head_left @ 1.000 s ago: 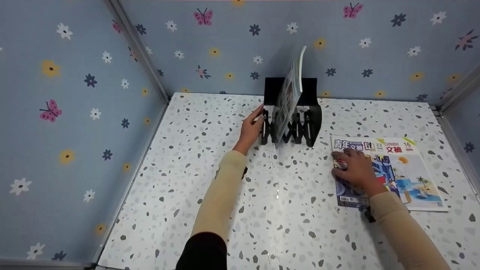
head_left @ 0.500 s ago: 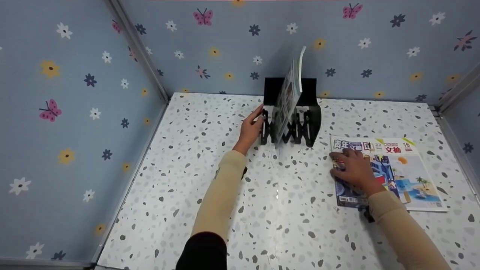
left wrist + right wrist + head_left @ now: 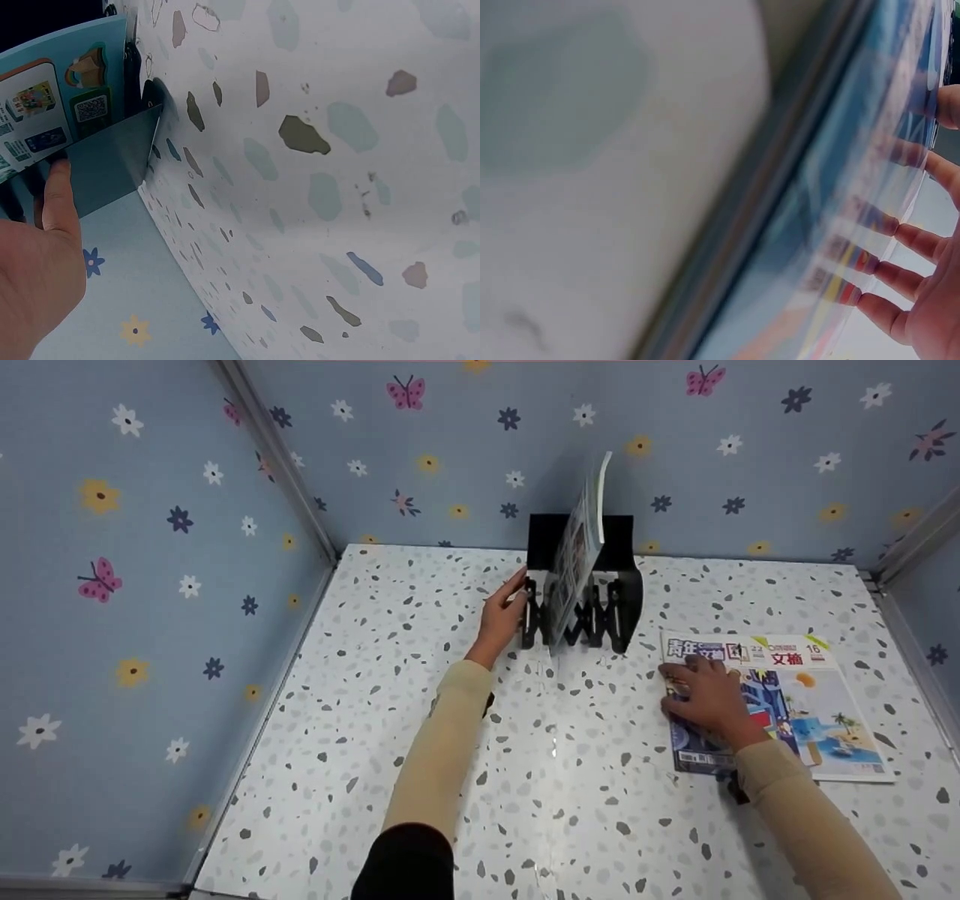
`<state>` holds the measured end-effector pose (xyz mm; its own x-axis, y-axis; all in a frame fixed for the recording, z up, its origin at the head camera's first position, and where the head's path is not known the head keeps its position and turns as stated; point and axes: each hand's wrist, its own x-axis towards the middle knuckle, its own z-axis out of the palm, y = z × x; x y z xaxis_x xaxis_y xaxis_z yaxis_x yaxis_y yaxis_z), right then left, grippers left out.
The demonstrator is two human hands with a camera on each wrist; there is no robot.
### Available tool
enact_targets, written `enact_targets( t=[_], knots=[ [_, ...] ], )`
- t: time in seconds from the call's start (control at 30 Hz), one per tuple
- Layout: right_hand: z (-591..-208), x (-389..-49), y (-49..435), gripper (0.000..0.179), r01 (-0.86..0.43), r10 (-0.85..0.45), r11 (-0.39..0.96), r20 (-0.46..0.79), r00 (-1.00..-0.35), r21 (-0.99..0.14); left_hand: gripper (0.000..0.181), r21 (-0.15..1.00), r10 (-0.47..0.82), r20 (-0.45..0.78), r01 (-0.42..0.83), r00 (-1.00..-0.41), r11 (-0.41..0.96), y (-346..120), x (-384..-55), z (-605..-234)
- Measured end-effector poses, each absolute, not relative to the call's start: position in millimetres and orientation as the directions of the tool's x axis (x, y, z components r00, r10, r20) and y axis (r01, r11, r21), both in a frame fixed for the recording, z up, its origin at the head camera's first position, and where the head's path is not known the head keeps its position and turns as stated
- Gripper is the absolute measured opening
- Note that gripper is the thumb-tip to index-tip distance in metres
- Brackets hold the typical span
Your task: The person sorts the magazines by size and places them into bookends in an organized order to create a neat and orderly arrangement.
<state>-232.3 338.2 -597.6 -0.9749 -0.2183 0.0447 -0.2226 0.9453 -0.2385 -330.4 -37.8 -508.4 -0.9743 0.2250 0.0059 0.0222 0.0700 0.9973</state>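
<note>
In the head view my left hand [image 3: 501, 621] rests at the left side of a black expandable bookend rack [image 3: 628, 607], its fingers along the end plate. The left wrist view shows a finger [image 3: 60, 196] against that dark plate [image 3: 116, 169]. One magazine [image 3: 581, 547] stands in the rack, tilted slightly; part of its back cover [image 3: 90, 75] shows past the plate. My right hand [image 3: 705, 697] lies with spread fingers on a blue magazine [image 3: 694, 750]. In the right wrist view the fingertips [image 3: 885, 223] touch its glossy cover [image 3: 817, 225].
Beside the blue magazine, and partly under it, lies another magazine [image 3: 847, 720] with a beach cover. The speckled white table [image 3: 375, 675] meets a flowered blue wall [image 3: 450, 435] behind the rack and a side wall [image 3: 150, 622] at left.
</note>
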Motion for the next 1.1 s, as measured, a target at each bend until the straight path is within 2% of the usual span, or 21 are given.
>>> enact_targets(
  t=[0.3, 0.7, 1.1],
  knots=[
    [-593.8, -234.4, 337.6, 0.064, -0.205, -0.203, 0.948, 0.033, -0.979, -0.244, 0.045, 0.997, 0.184, 0.007, 0.02, -0.983, 0.069, -35.3, -330.3, -506.7],
    [-595.3, -230.8, 339.7, 0.061, -0.226, -0.211, 0.94, 0.087, -0.974, -0.257, 0.046, 0.997, 0.212, 0.008, 0.024, -0.977, 0.07, -37.2, -330.5, -510.3],
    [-593.6, -232.1, 341.3, 0.06, -0.223, -0.207, 0.934, 0.087, -0.974, -0.28, 0.045, 0.998, 0.196, 0.008, 0.02, -0.981, 0.061, -35.5, -332.0, -510.7]
  ],
)
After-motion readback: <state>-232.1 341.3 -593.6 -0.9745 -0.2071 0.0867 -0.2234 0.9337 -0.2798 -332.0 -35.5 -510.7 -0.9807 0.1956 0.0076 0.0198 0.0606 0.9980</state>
